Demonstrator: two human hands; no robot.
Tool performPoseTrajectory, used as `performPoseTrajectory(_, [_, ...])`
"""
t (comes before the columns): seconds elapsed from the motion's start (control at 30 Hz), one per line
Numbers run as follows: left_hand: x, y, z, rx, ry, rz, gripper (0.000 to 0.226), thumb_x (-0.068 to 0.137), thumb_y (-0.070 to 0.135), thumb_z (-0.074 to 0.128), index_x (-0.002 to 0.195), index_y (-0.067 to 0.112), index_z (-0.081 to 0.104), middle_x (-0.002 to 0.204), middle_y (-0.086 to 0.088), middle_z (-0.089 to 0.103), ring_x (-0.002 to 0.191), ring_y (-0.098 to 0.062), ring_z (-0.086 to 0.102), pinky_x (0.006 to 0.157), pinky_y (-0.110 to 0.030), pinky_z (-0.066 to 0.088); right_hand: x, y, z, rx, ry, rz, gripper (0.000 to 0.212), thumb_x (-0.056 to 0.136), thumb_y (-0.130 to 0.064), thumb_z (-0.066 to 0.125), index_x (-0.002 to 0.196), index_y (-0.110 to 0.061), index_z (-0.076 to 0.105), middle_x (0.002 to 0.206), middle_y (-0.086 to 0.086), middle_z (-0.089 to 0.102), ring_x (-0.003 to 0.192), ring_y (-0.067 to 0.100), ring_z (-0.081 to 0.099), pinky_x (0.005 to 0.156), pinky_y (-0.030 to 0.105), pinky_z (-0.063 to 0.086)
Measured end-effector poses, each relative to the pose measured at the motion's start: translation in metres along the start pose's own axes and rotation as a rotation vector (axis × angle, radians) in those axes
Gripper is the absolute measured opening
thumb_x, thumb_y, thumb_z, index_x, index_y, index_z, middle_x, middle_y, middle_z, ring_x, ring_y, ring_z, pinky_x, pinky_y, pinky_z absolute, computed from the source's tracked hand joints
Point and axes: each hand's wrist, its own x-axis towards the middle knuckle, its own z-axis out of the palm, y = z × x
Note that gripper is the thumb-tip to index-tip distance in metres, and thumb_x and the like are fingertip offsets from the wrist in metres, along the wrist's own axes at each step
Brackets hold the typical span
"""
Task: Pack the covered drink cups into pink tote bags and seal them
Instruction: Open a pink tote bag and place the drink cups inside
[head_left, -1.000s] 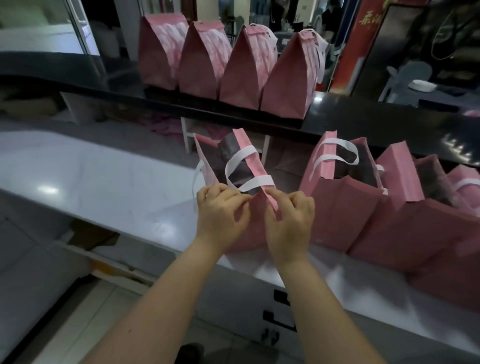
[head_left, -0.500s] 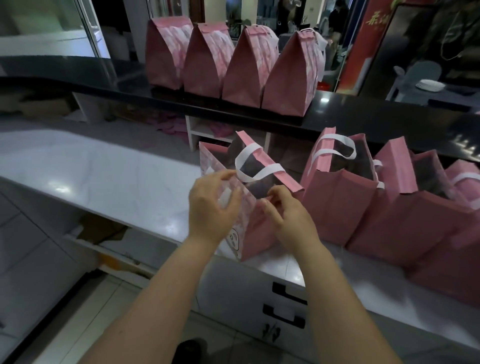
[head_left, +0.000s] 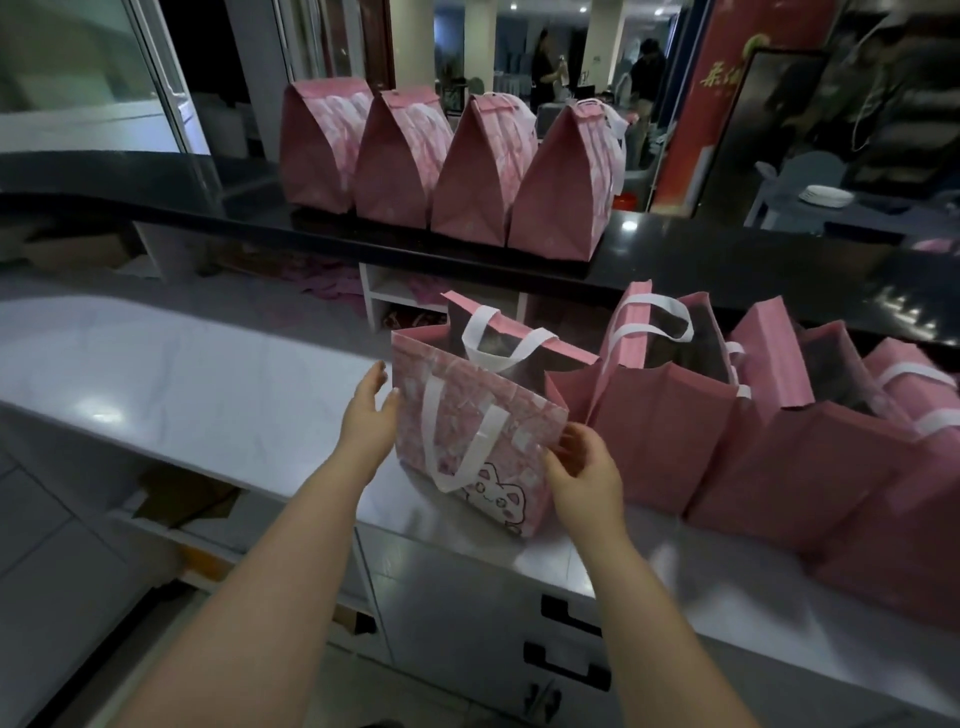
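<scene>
An open pink tote bag (head_left: 470, 431) with white handles and a cartoon animal print stands on the white counter (head_left: 208, 379) in front of me. My left hand (head_left: 366, 415) is flat against its left side, fingers apart. My right hand (head_left: 584, 470) pinches the bag's near right top corner. The bag's dark inside shows, but I cannot make out a cup in it. Several more open pink bags (head_left: 670, 415) stand in a row to the right.
Several sealed pink bags (head_left: 452, 166) stand in a row on the raised black ledge (head_left: 727, 260) behind. Cabinet drawers with black handles (head_left: 566, 660) sit below the counter edge. People stand far back in the room.
Both hands have let go of the bag's top edge and spread apart; the bag's printed front now faces me and its mouth stands wider open.
</scene>
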Motion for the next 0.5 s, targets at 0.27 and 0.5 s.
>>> performPoseTrajectory(0.27, [-0.004,-0.006,-0.016,-0.103,0.284,0.035,0.009,0.093,0.025,0.066,0.094,0.031,0.060,0.094,0.012,0.064,0.089,-0.008,0.061,0.072,-0.024,0.054,-0.001,-0.004,0.031,0.157,0.104,0.048,0.018,0.094,-0.008,0.059,0.101,-0.021,0.067,0.093,-0.005,0.074,0.089,0.009,0.069,0.084,0.041,0.058])
performPoseTrajectory(0.5, [-0.032,0.004,-0.077,-0.279,0.503,-0.071,0.007,0.092,0.027,0.067,0.090,0.033,0.064,0.098,0.005,0.069,0.095,-0.018,0.066,0.082,-0.041,0.058,0.004,-0.045,0.083,0.276,0.018,-0.021,0.023,0.097,-0.012,0.054,0.095,-0.030,0.069,0.094,-0.008,0.073,0.087,0.009,0.069,0.072,0.027,0.059])
